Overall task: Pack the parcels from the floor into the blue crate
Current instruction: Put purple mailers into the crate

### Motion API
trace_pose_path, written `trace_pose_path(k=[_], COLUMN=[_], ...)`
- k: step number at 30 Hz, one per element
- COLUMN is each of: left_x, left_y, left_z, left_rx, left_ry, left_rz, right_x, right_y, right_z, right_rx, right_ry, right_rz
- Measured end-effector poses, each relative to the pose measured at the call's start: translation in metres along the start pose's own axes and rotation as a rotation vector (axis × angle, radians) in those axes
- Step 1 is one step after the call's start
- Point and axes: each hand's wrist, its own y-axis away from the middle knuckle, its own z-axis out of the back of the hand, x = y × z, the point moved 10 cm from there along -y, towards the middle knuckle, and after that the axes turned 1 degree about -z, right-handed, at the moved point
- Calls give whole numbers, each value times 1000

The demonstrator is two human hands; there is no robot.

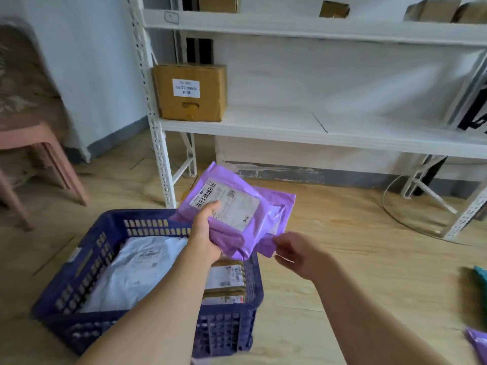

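A purple parcel (253,204) with a white shipping label hangs above the far right corner of the blue crate (79,262). My left hand (207,233) grips its near left edge, thumb on the label. My right hand (297,255) pinches the parcel's lower right corner. Inside the crate lie a white parcel (139,270) on the left and brown labelled parcels (226,280) on the right, partly hidden by my left arm.
A white metal shelf rack (290,125) stands behind, with a cardboard box (191,92) on its low shelf. A pink stool (39,151) is at the left. A purple parcel (478,341) and a green one (481,275) lie on the wooden floor at the right edge.
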Motion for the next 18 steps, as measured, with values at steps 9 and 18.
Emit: trace_pose_path(k=[9, 18], left_x=[-49, -76], left_y=[-36, -60], left_z=[91, 157], left_rx=[-55, -277], left_ry=[-78, -128], left_rz=[33, -18], right_x=[10, -38], right_y=[-55, -92], right_z=[-62, -173], right_rx=[-100, 122], right_ry=[15, -438], right_rz=[87, -68])
